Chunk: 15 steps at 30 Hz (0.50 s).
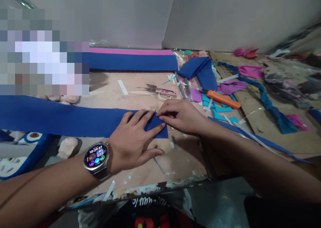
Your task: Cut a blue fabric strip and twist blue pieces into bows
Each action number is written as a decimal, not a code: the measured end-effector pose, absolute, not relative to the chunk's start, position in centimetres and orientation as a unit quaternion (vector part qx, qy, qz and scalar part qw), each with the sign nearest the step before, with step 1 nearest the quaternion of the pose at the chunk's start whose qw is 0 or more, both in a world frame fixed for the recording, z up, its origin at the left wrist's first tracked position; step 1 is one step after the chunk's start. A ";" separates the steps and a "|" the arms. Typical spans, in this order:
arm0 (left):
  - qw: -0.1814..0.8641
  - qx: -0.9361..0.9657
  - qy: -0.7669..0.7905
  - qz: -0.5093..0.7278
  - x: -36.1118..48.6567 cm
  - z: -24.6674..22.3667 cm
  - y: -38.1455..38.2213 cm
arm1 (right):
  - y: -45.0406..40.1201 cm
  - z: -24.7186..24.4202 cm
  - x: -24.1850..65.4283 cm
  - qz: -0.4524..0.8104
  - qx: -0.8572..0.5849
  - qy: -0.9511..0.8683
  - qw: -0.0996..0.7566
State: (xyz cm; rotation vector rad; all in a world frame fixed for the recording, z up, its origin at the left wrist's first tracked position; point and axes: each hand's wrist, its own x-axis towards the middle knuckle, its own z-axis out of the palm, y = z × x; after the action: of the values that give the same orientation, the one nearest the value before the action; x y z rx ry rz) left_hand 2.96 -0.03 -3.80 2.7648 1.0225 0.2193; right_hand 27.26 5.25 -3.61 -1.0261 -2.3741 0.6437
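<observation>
A long blue fabric strip (75,119) runs from the left edge to the middle of the table. Near its right end my left hand (137,136), with a smartwatch on the wrist, lies flat with fingers spread, pressing the strip down. My right hand (179,116) pinches at the strip's end corner, thumb and forefinger together, close to my left fingertips. Just beyond my hands lie pink-handled thread snips (160,90). An orange utility knife (223,99) rests to the right of my right hand.
Stacked blue and pink strips (132,61) lie along the back wall. A folded blue piece (200,71) and several coloured scraps (220,109) are at the right, beside brown cardboard (250,121). A blue-and-white object (25,154) sits at the left. A pixelated area covers the upper left.
</observation>
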 end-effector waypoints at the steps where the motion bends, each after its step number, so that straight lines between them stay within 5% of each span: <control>1: 0.093 0.931 0.344 0.074 3.0 -3.8 0.0 | 5.3 -3.6 27.3 0.236 -0.369 -0.869 0.232; 15: 0.090 0.932 0.341 0.088 2.6 -4.0 -0.1 | 5.5 -3.5 27.6 0.235 -0.361 -0.876 0.216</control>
State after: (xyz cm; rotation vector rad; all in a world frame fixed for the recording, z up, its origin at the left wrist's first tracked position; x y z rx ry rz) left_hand 2.63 -0.12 -4.04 2.7697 1.0141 0.2627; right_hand 27.59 5.53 -3.54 -1.0005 -2.4280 0.6525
